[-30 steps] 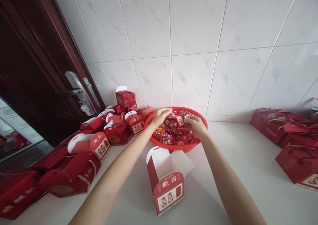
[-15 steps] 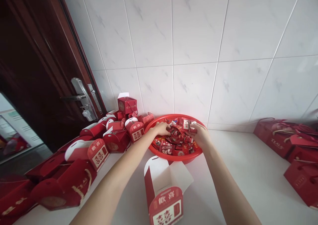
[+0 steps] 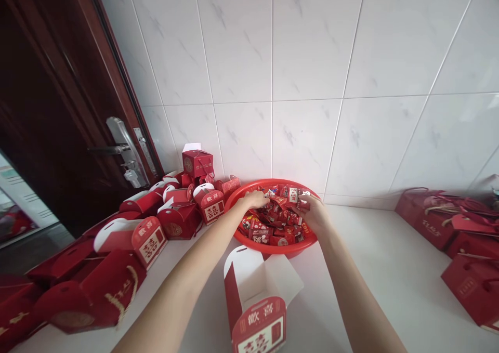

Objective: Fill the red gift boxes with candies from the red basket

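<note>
The wrapped sweets [image 3: 277, 219] lie heaped in a red basket [image 3: 233, 201] on the white worktop [image 3: 362, 270], close to the tiled wall [image 3: 307, 134]. Over the basket's left side, the left hand [image 3: 255, 199] has its fingers loosely bent among the sweets; the right hand [image 3: 315, 212] has its fingers part-curled at the opposite side. Whether either grips a sweet, I cannot tell. An open box [image 3: 255, 301] sits just in front, more red boxes [image 3: 179, 218] farther left.
</note>
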A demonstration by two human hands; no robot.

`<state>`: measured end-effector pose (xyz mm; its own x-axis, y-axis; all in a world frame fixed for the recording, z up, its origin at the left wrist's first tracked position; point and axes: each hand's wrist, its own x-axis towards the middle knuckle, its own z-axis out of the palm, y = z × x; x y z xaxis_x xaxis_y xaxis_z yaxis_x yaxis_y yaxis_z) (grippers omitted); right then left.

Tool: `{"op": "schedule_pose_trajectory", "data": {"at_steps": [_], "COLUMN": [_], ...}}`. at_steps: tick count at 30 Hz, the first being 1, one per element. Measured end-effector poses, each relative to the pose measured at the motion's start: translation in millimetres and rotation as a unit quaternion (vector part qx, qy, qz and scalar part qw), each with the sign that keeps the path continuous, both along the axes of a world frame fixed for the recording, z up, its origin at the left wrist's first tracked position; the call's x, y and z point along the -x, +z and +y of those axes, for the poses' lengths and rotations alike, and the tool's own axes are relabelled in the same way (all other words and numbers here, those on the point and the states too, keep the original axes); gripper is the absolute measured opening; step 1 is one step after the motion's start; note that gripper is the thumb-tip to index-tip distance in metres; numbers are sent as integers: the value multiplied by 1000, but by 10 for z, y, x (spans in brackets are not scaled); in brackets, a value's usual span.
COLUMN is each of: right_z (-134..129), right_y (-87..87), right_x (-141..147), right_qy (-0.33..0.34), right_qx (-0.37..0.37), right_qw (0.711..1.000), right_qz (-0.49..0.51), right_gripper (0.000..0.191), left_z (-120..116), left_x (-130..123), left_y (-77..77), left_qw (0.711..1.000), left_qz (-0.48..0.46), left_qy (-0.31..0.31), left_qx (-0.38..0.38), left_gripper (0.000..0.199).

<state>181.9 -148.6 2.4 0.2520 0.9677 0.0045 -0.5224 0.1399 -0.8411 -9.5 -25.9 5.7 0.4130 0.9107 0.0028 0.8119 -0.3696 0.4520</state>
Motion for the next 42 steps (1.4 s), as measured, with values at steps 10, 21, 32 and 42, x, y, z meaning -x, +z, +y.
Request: {"op": "schedule_pose_trajectory", "data": {"at_steps": [10, 21, 32, 42], "right_z": [-37, -36, -39, -14], "right_y": [26, 32, 37, 51], "right_x": [9, 17, 6, 13], "right_qy": [9, 2, -5, -37], "right_qx": [1, 1, 3, 5], "right_qw": [1000, 1000, 1000, 999], "right_qz": [2, -10, -13, -2], "right_gripper": [14, 16, 18, 20], "left_z": [-164, -231, -318, -378], "left_x": [-41, 51, 143, 225], "left_y": [95, 114, 224, 323], "left_qw": [994, 995, 982, 970], "left_qz": [100, 51, -55, -209], "left_qy": [25, -45, -149, -125], "left_qx": [27, 78, 104, 25], "left_gripper": [36, 30, 25, 45]}}
